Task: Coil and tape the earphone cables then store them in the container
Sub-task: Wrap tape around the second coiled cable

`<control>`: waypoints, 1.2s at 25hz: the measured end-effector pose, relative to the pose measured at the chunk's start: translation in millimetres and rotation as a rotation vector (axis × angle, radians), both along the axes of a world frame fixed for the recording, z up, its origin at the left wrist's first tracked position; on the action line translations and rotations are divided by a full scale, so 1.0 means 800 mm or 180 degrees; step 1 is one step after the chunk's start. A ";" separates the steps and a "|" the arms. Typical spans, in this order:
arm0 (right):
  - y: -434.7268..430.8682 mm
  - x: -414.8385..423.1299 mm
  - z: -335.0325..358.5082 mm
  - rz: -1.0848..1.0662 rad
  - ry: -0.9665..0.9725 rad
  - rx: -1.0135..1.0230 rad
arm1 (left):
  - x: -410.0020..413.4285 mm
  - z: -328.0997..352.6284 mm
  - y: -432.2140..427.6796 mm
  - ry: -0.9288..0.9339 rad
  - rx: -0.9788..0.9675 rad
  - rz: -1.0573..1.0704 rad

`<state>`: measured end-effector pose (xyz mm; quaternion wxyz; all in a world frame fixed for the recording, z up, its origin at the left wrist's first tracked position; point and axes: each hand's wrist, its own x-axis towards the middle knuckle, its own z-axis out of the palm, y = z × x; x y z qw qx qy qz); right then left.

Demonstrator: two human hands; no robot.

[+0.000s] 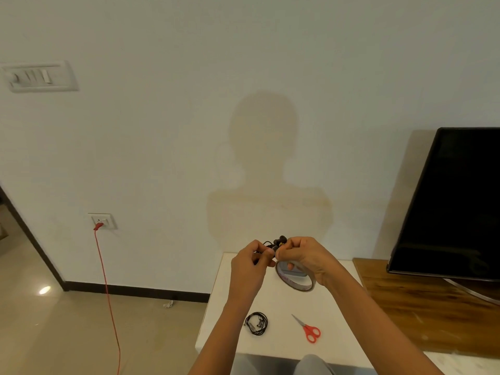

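A coiled black earphone cable (276, 242) is held up above the far end of the white table (273, 345), pinched between both hands. My left hand (249, 262) grips its left side. My right hand (303, 255) grips its right side, and a roll of clear tape (296, 280) hangs from that hand's fingers. A second black earphone coil (256, 323) lies flat on the table, nearer to me. A grey container (297, 270) shows partly through and behind the tape roll.
Red-handled scissors (308, 330) lie on the table right of the flat coil. A dark TV screen (454, 204) stands on a wooden surface (422, 307) at the right. A red cord (108, 293) hangs from a wall socket at the left.
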<state>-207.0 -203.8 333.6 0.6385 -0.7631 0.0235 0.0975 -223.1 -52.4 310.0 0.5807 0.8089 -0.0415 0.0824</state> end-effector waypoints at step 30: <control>0.006 -0.006 -0.019 -0.0475 0.0488 0.0211 | 0.004 -0.009 0.000 0.0379 -0.0003 -0.0155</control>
